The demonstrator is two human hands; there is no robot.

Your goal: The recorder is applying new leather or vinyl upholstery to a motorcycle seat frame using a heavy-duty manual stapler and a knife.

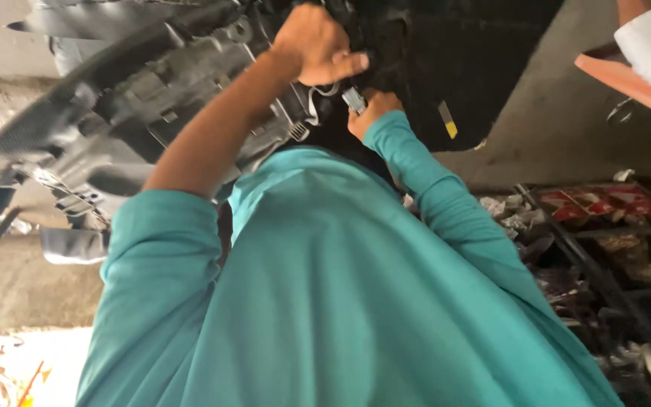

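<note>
Person in teal shirt (340,301) fills the view, 2 hands raised far up at a black plastic vehicle part (152,98). Left hand (318,47) w/ fingers curled touches it; right hand (371,109) pinches a small grey connector (353,99) just beside.

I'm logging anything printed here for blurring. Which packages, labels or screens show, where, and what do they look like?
Yellow and white tag: small strip on the dark panel, right of the hands.
Red and white packets: flat, stacked on the rack at right.
No screens show.

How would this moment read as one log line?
left hand: gripping black plastic part | right hand: on small grey connector | teal sleeves
</note>
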